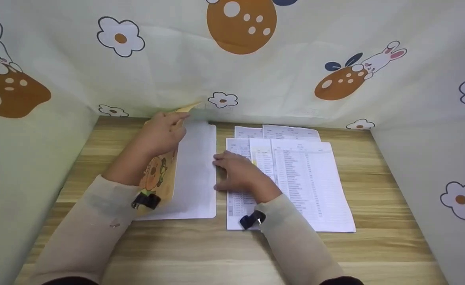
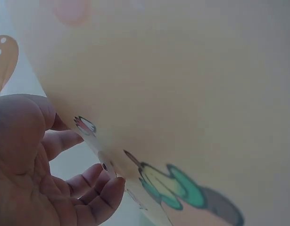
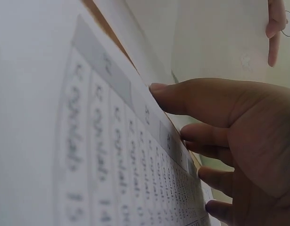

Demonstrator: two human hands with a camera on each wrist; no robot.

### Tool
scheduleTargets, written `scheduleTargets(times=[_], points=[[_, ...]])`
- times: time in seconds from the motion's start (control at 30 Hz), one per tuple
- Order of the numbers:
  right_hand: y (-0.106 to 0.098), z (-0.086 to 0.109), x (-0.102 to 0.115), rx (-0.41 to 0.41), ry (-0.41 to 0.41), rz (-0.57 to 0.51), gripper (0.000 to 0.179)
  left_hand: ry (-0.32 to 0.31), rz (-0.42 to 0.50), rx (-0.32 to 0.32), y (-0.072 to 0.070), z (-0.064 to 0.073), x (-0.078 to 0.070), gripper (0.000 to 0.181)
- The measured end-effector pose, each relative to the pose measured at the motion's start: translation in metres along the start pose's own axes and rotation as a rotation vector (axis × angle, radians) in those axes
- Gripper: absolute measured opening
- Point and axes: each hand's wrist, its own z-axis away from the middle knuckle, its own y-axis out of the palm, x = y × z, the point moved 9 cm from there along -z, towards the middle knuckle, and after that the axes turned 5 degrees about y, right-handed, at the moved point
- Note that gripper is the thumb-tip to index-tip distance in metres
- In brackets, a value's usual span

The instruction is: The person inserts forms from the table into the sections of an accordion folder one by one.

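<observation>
My left hand (image 1: 165, 132) pinches the free edge of a notebook's yellow-orange cartoon cover (image 1: 169, 178), which stands tilted up toward the left. Under it lies a white page (image 1: 196, 170) with rounded corners. Close up in the left wrist view, the cover (image 2: 173, 103) fills most of the picture, its edge running by the thumb and curled fingers. My right hand (image 1: 238, 170) rests over the left edge of printed sheets (image 1: 307, 178), fingers loosely spread, fingertips right at the notebook's right edge. Rows of text on the sheets (image 3: 130, 141) show beside that hand in the right wrist view.
More printed sheets (image 1: 291, 132) stick out behind the front ones, near the back wall. A patterned cloth (image 1: 169, 75) closes off the back and both sides of the wooden table (image 1: 200, 253). Black clips (image 1: 253, 219) sit at both sleeve cuffs.
</observation>
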Motion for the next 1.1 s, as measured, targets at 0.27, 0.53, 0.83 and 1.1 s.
scheduleTargets(times=[0.27,0.53,0.83,1.1], points=[[-0.001,0.002,0.001,-0.007,-0.01,0.009,0.082,0.012,0.091,-0.001,-0.01,0.007,0.009,0.06],[-0.004,0.003,0.003,-0.008,-0.028,0.019,0.081,0.019,0.183,-0.006,-0.02,0.011,0.019,0.058],[-0.003,0.002,0.002,-0.01,-0.04,0.017,0.08,-0.042,0.374,0.029,-0.021,0.019,0.035,0.058],[-0.003,0.003,0.002,-0.003,-0.028,0.008,0.081,-0.031,0.474,0.044,-0.017,0.015,0.041,0.06]])
